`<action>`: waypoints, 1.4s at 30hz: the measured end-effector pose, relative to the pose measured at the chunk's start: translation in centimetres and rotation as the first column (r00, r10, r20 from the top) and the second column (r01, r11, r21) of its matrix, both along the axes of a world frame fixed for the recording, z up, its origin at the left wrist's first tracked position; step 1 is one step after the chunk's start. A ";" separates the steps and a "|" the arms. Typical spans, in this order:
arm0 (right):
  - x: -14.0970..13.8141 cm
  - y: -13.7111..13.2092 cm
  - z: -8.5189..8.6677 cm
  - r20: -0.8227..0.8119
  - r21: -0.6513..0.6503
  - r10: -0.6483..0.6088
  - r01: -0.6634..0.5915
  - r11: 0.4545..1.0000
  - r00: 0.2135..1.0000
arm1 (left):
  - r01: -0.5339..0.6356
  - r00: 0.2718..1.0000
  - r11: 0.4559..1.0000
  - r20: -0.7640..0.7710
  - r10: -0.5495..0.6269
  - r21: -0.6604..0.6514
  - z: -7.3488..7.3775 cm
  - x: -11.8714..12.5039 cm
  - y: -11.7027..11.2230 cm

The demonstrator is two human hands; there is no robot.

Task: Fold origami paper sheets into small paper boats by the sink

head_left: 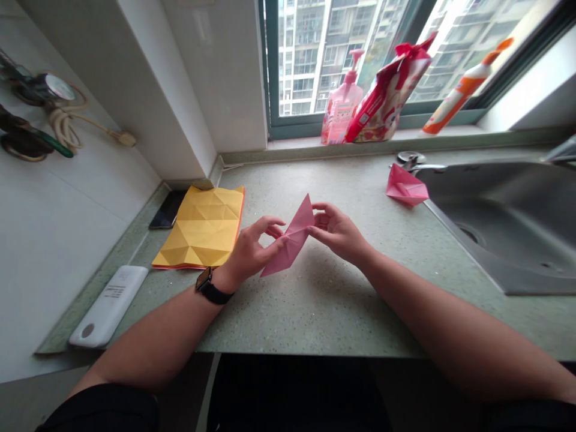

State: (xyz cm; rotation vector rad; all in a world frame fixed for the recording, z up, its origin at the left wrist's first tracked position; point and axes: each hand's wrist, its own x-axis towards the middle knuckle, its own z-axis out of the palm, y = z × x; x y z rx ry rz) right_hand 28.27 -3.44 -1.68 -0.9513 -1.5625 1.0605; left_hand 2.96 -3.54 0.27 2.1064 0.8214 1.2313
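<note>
Left of the sink (504, 204) spreads the speckled surface (297, 324), which carries all the paper. Well to the sink's left lies a stack of yellow and orange sheets (202, 228); its yellow top sheet bears many creases yet stays nearly flat, so its shaping looks undone. Between the stack and the sink is the pink paper (294, 240), folded into a pointed form with a crease across its middle; it seems part-way through, though how many folds are left cannot be told. The left hand (254, 246) pinches it with the thumb on its face, and the right hand (335, 231), nearer the sink, grips its right side by thumb and fingertips. Touching or just beside the sink's left rim sits a folded pink piece (406, 187), standing in relief and apparently finished.

As for edges, the surface's front edge runs left from below the sink, near both forearms. The widest room for moving lies between the right hand and the sink; leftward, the stack sits close to the left hand. A push toward the sink could tip the folded piece in.
</note>
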 end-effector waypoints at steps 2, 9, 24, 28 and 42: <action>0.1 0.0 -0.1 0.035 -0.002 -0.013 0.013 1.000 0.999 | -0.009 1.000 0.999 -0.025 0.008 -0.037 0.0 0.1 0.0; 0.2 0.3 -0.7 0.376 0.277 -0.259 0.159 0.948 0.889 | 0.034 0.960 0.985 -0.270 -0.079 -0.167 -1.0 0.7 1.0; 0.2 0.8 -2.0 0.754 0.411 -0.281 -0.092 0.907 0.594 | -0.105 0.789 0.992 -0.601 0.126 0.070 -1.4 1.2 1.1; 0.3 0.9 -1.8 0.777 0.384 -0.255 -0.112 0.917 0.576 | -0.087 0.771 0.989 -0.620 0.143 0.121 -1.7 1.1 1.1; 0.0 -0.2 -0.5 0.886 0.190 -0.118 -0.118 0.975 0.449 | 0.035 0.741 0.998 -0.672 0.015 0.061 -1.9 1.0 1.1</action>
